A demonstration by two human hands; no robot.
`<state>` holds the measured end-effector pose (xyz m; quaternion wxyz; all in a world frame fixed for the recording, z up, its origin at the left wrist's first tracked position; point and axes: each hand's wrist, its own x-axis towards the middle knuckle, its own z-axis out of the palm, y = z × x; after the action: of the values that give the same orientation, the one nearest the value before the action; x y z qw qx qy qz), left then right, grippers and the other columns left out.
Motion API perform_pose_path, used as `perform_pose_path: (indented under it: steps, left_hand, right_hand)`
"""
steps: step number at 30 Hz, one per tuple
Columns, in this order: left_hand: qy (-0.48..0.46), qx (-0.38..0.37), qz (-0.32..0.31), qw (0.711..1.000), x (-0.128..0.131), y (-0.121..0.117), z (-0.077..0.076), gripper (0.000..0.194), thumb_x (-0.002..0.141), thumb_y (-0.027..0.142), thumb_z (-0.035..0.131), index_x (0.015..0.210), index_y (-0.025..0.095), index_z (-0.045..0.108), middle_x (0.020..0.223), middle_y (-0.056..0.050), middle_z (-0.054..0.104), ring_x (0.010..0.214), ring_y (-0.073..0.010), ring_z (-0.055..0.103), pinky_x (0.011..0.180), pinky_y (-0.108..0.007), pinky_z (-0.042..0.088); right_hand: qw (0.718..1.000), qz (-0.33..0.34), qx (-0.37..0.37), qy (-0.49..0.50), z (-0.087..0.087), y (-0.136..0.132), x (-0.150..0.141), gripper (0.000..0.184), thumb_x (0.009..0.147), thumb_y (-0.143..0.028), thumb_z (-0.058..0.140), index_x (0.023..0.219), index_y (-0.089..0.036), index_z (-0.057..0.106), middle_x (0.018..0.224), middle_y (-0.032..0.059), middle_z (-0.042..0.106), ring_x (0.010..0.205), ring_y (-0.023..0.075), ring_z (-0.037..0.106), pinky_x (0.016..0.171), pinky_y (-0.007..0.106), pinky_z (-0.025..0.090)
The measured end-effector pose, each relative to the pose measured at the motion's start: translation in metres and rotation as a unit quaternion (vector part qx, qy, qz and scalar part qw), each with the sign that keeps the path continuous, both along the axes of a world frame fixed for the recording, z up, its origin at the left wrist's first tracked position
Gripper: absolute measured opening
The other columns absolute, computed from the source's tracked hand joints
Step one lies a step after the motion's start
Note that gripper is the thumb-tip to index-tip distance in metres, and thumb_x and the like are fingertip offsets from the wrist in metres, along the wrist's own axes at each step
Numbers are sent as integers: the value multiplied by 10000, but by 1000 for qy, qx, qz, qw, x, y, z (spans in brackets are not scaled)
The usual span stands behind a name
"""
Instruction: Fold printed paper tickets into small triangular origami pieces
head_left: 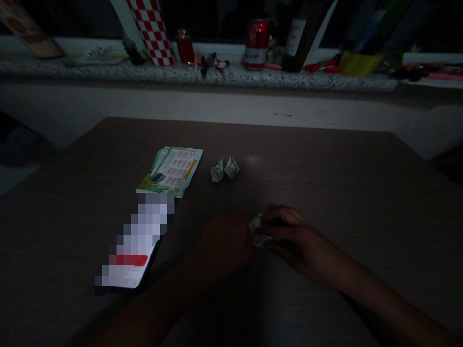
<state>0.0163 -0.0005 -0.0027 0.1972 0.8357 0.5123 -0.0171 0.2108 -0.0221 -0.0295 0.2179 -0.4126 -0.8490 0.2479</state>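
Note:
A small piece of folded printed paper (256, 222) is between my two hands, low over the table's middle. My left hand (227, 241) is closed at the paper's left side, its fingertips mostly hidden behind the back of the hand. From the right, my right hand (300, 238) pinches the same paper, with the thumb below and the fingers above. Beyond the hands, two small folded paper pieces (217, 171) stand side by side. To their left lies a stack of green and white printed leaflets (177, 168) with calendar grids.
A lit phone (135, 246), its screen partly blurred, lies left of my left arm on the wooden table (307, 159). Along the speckled windowsill (231, 79) stand a red can (256, 44), a dark bottle (294, 41), a red-and-white checkered container (152, 31) and a red jar (185, 46). The room is dim.

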Motion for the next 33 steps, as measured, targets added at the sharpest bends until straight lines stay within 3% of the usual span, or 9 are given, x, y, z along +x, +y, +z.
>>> perform_pose_path:
  steps: [7,14,23,33]
  left_hand:
    - [-19,15,-18,1000,-3,-1,-5,201,870,243,450,790,158,613,782,-67,677,698,-205,639,610,-308,466]
    - [4,58,-36,998,1,-8,-3,183,872,210,442,827,145,607,794,-78,665,681,-213,629,627,-335,470]
    - [-3,96,-26,995,0,-8,-11,195,891,204,400,859,147,583,827,-81,636,704,-226,616,609,-342,459]
    - [3,76,5,997,1,-7,-9,192,898,237,404,867,161,577,854,-77,640,707,-220,614,604,-332,442]
  right_hand:
    - [1000,-3,8,-1,0,-1,0,401,810,-138,656,1167,-319,638,1110,39,608,1088,231,548,948,429,451]
    - [1000,-8,7,-3,1,0,-1,393,804,-127,662,1154,-306,648,1104,52,612,1081,237,550,929,419,458]
    - [997,-63,29,-22,-2,-4,-9,283,791,-169,679,1051,-281,695,1061,56,616,1021,241,555,900,434,446]
    - [994,-88,29,-52,0,-7,-13,223,820,-196,651,1015,-282,715,1028,52,604,1015,238,545,968,464,389]
